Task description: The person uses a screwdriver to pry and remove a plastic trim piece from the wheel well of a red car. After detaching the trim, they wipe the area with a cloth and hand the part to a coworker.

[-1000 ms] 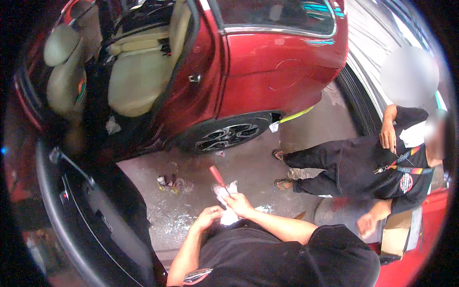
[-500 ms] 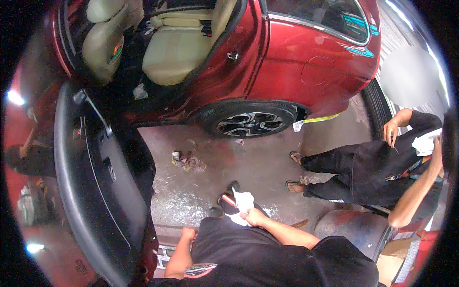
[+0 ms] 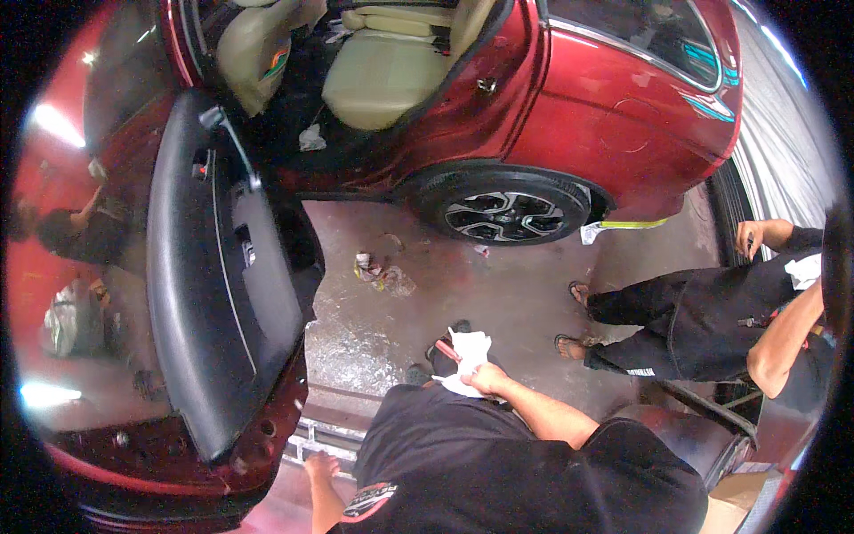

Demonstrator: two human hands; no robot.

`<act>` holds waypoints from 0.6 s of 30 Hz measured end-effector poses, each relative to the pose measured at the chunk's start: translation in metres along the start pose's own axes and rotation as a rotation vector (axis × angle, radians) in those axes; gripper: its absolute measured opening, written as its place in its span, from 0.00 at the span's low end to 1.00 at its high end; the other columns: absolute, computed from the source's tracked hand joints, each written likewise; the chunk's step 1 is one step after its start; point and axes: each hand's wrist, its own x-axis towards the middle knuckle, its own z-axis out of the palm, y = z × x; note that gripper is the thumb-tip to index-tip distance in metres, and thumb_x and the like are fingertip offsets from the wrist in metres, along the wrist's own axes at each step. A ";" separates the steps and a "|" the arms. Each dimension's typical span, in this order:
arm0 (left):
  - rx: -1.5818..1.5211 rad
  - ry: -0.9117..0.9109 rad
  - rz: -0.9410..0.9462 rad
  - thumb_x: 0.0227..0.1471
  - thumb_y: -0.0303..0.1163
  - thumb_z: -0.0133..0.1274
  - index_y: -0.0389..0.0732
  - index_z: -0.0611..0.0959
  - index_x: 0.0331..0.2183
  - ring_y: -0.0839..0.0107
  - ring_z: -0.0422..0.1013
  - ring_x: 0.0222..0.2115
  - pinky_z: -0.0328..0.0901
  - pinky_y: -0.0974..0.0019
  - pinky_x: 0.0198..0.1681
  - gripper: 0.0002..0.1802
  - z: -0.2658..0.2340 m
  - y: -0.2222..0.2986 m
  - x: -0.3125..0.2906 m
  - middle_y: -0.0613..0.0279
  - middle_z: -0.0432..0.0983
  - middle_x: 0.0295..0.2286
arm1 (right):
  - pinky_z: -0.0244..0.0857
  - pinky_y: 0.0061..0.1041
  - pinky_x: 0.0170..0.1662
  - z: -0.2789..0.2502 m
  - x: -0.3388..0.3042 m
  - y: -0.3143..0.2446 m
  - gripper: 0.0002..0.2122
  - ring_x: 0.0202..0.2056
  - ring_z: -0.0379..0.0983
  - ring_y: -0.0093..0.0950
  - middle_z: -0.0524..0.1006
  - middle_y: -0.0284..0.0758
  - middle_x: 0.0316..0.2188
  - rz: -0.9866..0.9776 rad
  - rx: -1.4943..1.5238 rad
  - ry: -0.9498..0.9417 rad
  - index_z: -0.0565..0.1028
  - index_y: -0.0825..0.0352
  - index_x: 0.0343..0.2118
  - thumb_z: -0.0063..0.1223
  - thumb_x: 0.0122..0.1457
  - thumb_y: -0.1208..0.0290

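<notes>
My right hand (image 3: 485, 379) is closed on a white cloth (image 3: 471, 347) in front of my waist. A narrow reddish strip (image 3: 447, 351) shows against the cloth's left side; whether my fingers hold it too I cannot tell. My left hand (image 3: 322, 465) is lower left, beside my body, with its fingers apart and nothing seen in it. Beyond that hand stands the opened door (image 3: 200, 294) of a red car (image 3: 614, 107), its black inner panel facing me. The rear wheel (image 3: 504, 216) is ahead of me.
A co-worker in dark clothes (image 3: 712, 311) stands at right, holding a white cloth (image 3: 803, 271). Crumpled litter (image 3: 382, 274) lies on the wet floor (image 3: 427, 294). Inside the doorway is a beige seat (image 3: 378, 80). A cardboard box (image 3: 737, 498) and a dark rounded drum-like object (image 3: 680, 432) are at lower right.
The view has shifted, so the car and door appear further right. My left hand has moved outward and down, away from my body, its fingers spreading. My right hand still holds the white cloth.
</notes>
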 end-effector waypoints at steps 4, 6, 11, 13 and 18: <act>-0.386 0.152 0.268 0.51 0.43 0.46 0.42 0.75 0.38 0.64 0.71 0.22 0.64 0.63 0.21 0.16 -0.109 0.013 0.027 0.57 0.75 0.27 | 0.66 0.30 0.43 0.006 0.014 0.009 0.27 0.38 0.75 0.32 0.78 0.44 0.36 -0.047 0.086 0.041 0.77 0.72 0.39 0.57 0.47 0.50; -0.406 0.217 0.586 0.53 0.46 0.45 0.43 0.74 0.38 0.61 0.72 0.21 0.66 0.61 0.21 0.17 -0.145 0.037 0.019 0.56 0.75 0.25 | 0.66 0.31 0.38 0.002 0.016 0.005 0.23 0.32 0.74 0.30 0.79 0.41 0.30 -0.062 0.121 0.071 0.79 0.71 0.33 0.57 0.48 0.51; -0.654 0.270 0.854 0.53 0.44 0.45 0.42 0.74 0.39 0.62 0.72 0.23 0.66 0.62 0.23 0.17 -0.132 0.122 -0.054 0.56 0.75 0.26 | 0.66 0.32 0.42 -0.007 0.035 0.012 0.21 0.37 0.75 0.35 0.78 0.45 0.34 -0.047 0.044 0.086 0.79 0.71 0.33 0.53 0.50 0.54; -0.704 0.218 0.907 0.53 0.44 0.45 0.42 0.74 0.39 0.63 0.72 0.24 0.66 0.62 0.24 0.17 -0.117 0.136 -0.077 0.56 0.74 0.27 | 0.67 0.35 0.43 -0.007 0.035 0.016 0.22 0.37 0.75 0.41 0.77 0.49 0.34 -0.072 -0.032 0.133 0.78 0.72 0.33 0.48 0.50 0.54; -0.748 0.048 0.948 0.54 0.42 0.45 0.41 0.74 0.40 0.64 0.71 0.26 0.66 0.63 0.27 0.17 -0.062 0.148 -0.108 0.57 0.74 0.28 | 0.67 0.37 0.40 -0.007 0.026 0.043 0.20 0.33 0.76 0.42 0.77 0.50 0.29 -0.208 -0.223 0.250 0.78 0.72 0.26 0.46 0.49 0.55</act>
